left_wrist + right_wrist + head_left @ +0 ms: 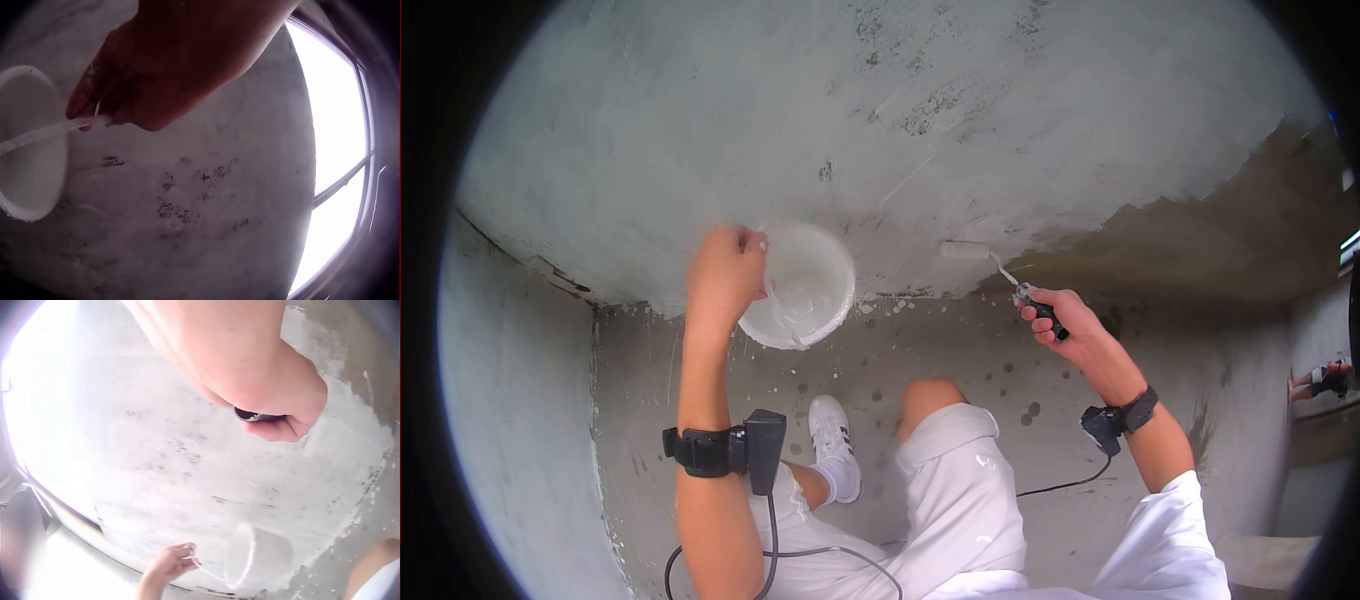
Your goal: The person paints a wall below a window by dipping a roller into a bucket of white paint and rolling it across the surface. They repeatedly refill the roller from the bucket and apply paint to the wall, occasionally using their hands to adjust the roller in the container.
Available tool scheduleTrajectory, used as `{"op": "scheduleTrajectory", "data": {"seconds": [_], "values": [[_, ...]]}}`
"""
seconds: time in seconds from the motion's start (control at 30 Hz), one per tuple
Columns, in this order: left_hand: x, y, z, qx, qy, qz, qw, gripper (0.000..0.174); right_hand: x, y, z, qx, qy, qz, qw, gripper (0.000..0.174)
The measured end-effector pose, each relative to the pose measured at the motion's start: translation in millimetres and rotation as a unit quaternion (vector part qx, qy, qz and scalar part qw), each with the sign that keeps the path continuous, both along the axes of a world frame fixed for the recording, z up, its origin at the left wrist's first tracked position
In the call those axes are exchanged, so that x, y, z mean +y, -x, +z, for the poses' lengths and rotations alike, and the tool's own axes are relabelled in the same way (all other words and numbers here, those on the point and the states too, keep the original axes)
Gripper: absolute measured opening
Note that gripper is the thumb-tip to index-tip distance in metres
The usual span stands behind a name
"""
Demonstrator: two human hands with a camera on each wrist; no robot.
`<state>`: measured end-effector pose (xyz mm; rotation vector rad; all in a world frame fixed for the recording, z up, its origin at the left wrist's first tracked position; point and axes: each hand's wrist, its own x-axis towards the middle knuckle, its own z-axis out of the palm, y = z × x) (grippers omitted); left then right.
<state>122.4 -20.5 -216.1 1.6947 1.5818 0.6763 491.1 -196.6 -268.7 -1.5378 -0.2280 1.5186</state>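
My left hand (728,275) pinches the thin white handle (47,132) of a white bucket (836,265) between curled fingers and thumb. The bucket is tilted beside the base of the wall, its mouth facing me in the head view, with whitish paint inside. To the right, my right hand (1068,316) grips the dark handle of a small paint roller (966,250). Its white sleeve lies against the lower wall, near the edge of the painted area. The right wrist view shows only the handle's dark end (245,416) under the hand; the sleeve is hidden there.
Ahead rises a wall (750,130) coated whitish with dark patches, and a bare brown part (1200,250) at the right. White drops spot the grey floor (960,340). A side wall (520,380) stands at left. My shoe (832,445) and knee are close below.
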Motion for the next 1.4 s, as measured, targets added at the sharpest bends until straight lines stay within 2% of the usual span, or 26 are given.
{"op": "scheduleTrajectory", "data": {"seconds": [0.07, 0.17, 0.33, 0.47, 0.6, 0.73, 0.87, 0.97, 1.07, 1.27, 1.33, 1.4], "values": [[-1, -4, 2, 0.016, 0.000, -0.004, 1.000, 0.029, -8, -4, 32, 0.016, -0.008, -0.013, 1.000, 0.019], [-5, -6, 1, 0.025, -0.008, -0.013, 1.000, 0.029, -20, -8, 51, 0.015, -0.036, -0.024, 0.999, 0.020], [-8, -8, -1, 0.033, 0.003, -0.013, 0.999, 0.029, -50, -10, 66, -0.060, -0.058, -0.074, 0.994, 0.024], [-8, -10, 4, 0.030, 0.040, -0.018, 0.999, 0.028, -59, -29, 59, -0.109, -0.048, -0.058, 0.991, 0.024], [-7, -7, 6, 0.039, 0.045, -0.004, 0.998, 0.029, -45, -32, 11, -0.100, -0.011, -0.022, 0.995, 0.023], [-10, -9, 5, 0.055, 0.043, -0.003, 0.998, 0.028, -8, -48, -117, -0.105, 0.032, 0.003, 0.994, 0.019], [-10, -9, 2, 0.076, 0.037, -0.011, 0.996, 0.026, 15, -45, -238, -0.104, 0.062, -0.028, 0.992, 0.017], [-9, -12, 0, 0.072, 0.037, -0.025, 0.996, 0.025, 4, -43, -254, -0.100, 0.046, -0.031, 0.994, 0.017], [-7, -19, 3, 0.068, 0.036, -0.032, 0.997, 0.025, -6, -55, -210, -0.081, 0.035, -0.035, 0.995, 0.017], [-14, -29, 19, 0.047, 0.026, -0.054, 0.997, 0.026, -40, -65, -16, -0.087, 0.003, -0.024, 0.996, 0.021], [-17, -32, 21, 0.034, 0.031, -0.058, 0.997, 0.026, -51, -62, 37, -0.089, -0.009, -0.034, 0.995, 0.022], [-13, -39, 7, 0.009, 0.047, -0.065, 0.997, 0.027, -60, -64, 61, -0.094, -0.012, -0.046, 0.994, 0.023]]}}
